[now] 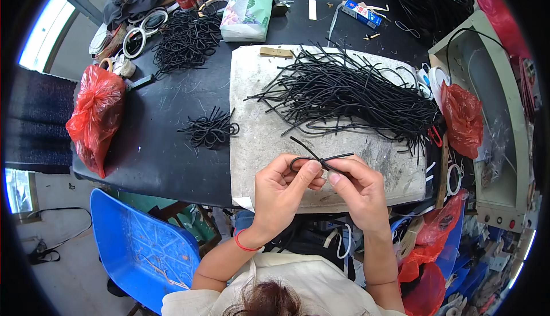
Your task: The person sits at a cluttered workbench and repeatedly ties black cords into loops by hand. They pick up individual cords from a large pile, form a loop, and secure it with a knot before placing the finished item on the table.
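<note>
In the head view, the left hand [287, 185] and right hand [360, 185] pinch a thin, smooth black cord [321, 160], looped and crossed, above a stained white board [252, 135] on the black desk [154, 144]. Beyond lie a loose black cord pile [349, 95] and a printed blue-and-white cardboard box [361, 14]; a crinkled red plastic bag [98, 115] bulges leftward, contents unclear.

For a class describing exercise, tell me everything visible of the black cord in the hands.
The black cord is thin and flexible-looking, perhaps rubber or tightly woven. It curves into a loop on the left and crosses at the middle; any knot there is unclear. Two ends stick out, one up and to the left, one to the right. The left hand and right hand pinch it over the pale, stained board.
</note>
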Demonstrator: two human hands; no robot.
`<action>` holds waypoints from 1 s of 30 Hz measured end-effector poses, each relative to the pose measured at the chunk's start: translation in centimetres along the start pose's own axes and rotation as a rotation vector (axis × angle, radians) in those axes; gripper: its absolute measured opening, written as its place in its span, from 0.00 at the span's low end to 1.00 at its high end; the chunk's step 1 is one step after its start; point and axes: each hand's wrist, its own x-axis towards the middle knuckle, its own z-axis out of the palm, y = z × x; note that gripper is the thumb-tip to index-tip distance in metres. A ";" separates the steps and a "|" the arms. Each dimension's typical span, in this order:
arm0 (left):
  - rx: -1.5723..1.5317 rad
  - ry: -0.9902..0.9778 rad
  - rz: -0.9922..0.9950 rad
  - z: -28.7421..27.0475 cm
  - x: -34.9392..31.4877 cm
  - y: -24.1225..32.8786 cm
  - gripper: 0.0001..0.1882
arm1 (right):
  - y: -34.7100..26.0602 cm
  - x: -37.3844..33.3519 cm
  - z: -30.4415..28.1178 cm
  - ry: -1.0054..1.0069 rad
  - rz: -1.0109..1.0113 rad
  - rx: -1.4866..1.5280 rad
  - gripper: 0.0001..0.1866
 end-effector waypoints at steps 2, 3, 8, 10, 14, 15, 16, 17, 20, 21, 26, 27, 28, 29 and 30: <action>-0.060 -0.023 -0.049 -0.1 0.2 0.3 0.07 | -0.2 0.1 -0.1 0.012 0.067 0.078 0.08; -0.090 -0.034 -0.073 -0.2 0.2 0.5 0.07 | -0.2 0.2 -0.2 0.018 0.101 0.116 0.07; -0.032 -0.139 -0.121 -0.7 0.2 0.9 0.10 | 0.8 0.5 -0.6 0.048 0.004 0.000 0.05; 0.011 -0.187 -0.116 -0.9 0.3 1.0 0.12 | 0.8 0.4 -0.3 0.082 0.004 0.010 0.04; -0.003 -0.220 -0.149 -0.8 0.2 1.4 0.12 | 1.1 0.1 0.5 0.208 -0.042 -0.044 0.04; -0.015 -0.219 -0.155 -0.8 0.2 1.4 0.12 | 1.2 0.0 0.7 0.241 -0.066 -0.070 0.04; -0.040 -0.218 -0.158 -0.9 0.1 1.2 0.12 | 1.2 -0.1 0.9 0.262 -0.081 -0.082 0.04; -0.065 -0.217 -0.161 -1.0 0.1 0.9 0.12 | 1.2 -0.2 1.1 0.284 -0.096 -0.094 0.04; -0.165 -0.199 -0.178 -0.9 -0.1 0.4 0.13 | 1.3 -0.5 2.0 0.350 -0.129 -0.031 0.04; -0.203 -0.191 -0.185 -0.8 -0.2 0.3 0.13 | 1.3 -0.6 2.3 0.372 -0.139 0.006 0.04; -0.286 -0.180 -0.208 -0.7 -0.2 0.2 0.13 | 1.5 -0.7 2.9 0.414 -0.136 0.153 0.05; -0.296 -0.182 -0.208 -0.8 -0.2 0.2 0.13 | 1.6 -0.8 2.9 0.408 -0.139 0.179 0.05; -0.256 -0.203 -0.209 -0.9 -0.1 0.4 0.12 | 1.7 -0.8 2.8 0.394 -0.117 0.238 0.05; -0.216 -0.224 -0.210 -1.0 0.1 0.8 0.12 | 1.9 -0.8 2.6 0.381 -0.095 0.297 0.05; -0.175 -0.245 -0.212 -1.0 0.2 1.2 0.12 | 1.9 -0.8 2.4 0.368 -0.074 0.355 0.05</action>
